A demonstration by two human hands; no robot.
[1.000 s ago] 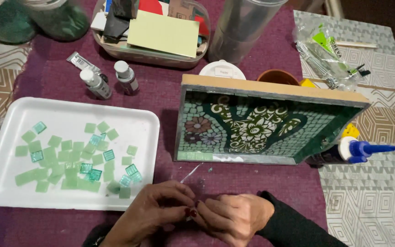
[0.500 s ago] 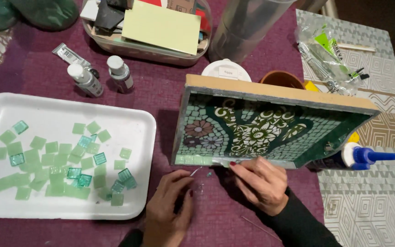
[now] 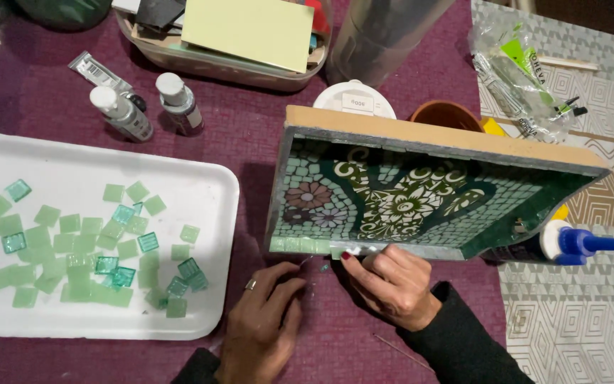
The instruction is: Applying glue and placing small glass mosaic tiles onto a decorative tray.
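Two hands, glossy mosaic tray (image 3: 421,192), square tiles (image 3: 79,245)

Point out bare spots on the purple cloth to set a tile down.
Bare cloth lies between the white tray and mosaic frame, and above the tray, left of the two paint bottles. Crowded: top edge with the supply basket, and around the glue bottle.

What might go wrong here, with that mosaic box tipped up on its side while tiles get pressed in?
The mosaic box stands tilted on its edge; only the right hand touches it, so it might tip over. A fresh tile pressed at the lower rim may slide off. The glue bottle lies close against the box's right corner and could get knocked. The left hand rests on the purple cloth.
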